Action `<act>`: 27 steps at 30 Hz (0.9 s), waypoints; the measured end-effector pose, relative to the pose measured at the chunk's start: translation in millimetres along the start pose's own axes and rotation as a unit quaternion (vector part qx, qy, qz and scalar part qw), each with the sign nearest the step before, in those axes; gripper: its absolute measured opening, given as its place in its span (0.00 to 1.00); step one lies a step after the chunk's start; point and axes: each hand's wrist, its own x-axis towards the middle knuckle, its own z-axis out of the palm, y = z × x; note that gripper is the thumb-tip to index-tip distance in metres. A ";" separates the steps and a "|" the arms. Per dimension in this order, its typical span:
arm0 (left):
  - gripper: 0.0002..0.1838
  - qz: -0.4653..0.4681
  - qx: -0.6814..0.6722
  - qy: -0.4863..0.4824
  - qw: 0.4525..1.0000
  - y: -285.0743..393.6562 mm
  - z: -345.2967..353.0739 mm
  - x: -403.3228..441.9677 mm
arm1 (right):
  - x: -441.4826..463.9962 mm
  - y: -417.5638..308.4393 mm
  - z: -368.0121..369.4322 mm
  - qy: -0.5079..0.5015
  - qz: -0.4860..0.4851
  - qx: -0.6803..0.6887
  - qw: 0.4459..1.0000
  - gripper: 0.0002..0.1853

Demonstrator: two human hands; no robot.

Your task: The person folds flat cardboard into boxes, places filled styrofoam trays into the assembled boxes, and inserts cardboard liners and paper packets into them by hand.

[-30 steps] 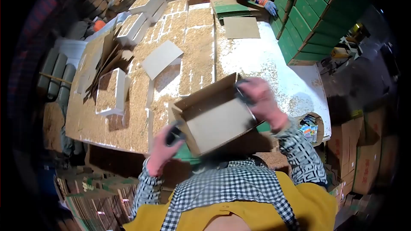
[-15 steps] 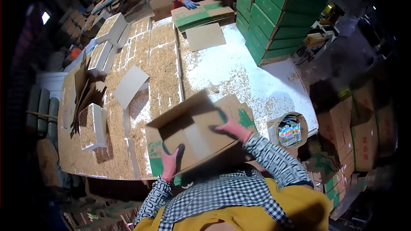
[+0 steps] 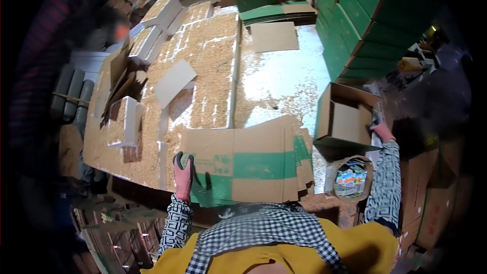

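Note:
My right hand [image 3: 383, 131], in a pink glove with dark fingertips, grips the right wall of an open cardboard box [image 3: 350, 102]. The box stands at the table's right side, its hollow inside facing up. My left hand [image 3: 183, 176], gloved alike, is at the left edge of a stack of flat cardboard boxes [image 3: 258, 147], brown with a green band. Its thumb and fingers are spread apart, with nothing seen held between them. The stack lies right in front of my body.
A round container [image 3: 332, 177] with colourful packets [image 3: 351, 182] stands by the near right corner. Tall green boxes [image 3: 350, 25] are stacked at the back right. Trays of brown granular material [image 3: 215, 81] cover the left side. More flat boxes [image 3: 276, 12] lie at the back.
The open box has moved from in front of me to the right, with my right hand on it. My left hand has let go of it, uncovering the flat stack. My view has shifted.

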 end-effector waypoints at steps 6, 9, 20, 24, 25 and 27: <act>0.35 -0.055 0.066 -0.038 0.996 -93.3 -14.2 61.3 | -82.0 -312.3 -33.5 -0.041 0.120 0.311 0.942 0.24; 0.29 -0.039 -0.069 -0.107 0.991 -96.9 15.2 71.8 | -116.8 -361.3 131.9 -0.235 -0.152 -0.259 0.924 0.36; 0.28 0.083 -0.471 -0.091 0.874 56.2 -64.5 104.0 | -89.5 -436.0 68.1 0.153 0.167 0.531 0.816 0.21; 0.21 0.088 -0.318 -0.081 0.941 45.0 -53.2 132.8 | -105.3 -472.5 53.0 0.255 0.166 0.368 0.879 0.27; 0.20 0.085 -0.377 -0.058 0.920 20.6 -44.0 140.9 | -121.8 -476.5 53.8 0.226 0.137 0.395 0.880 0.25; 0.20 0.074 -0.524 -0.115 0.841 -0.5 -46.3 135.1 | -176.3 -506.5 45.7 0.153 -0.028 0.374 0.914 0.24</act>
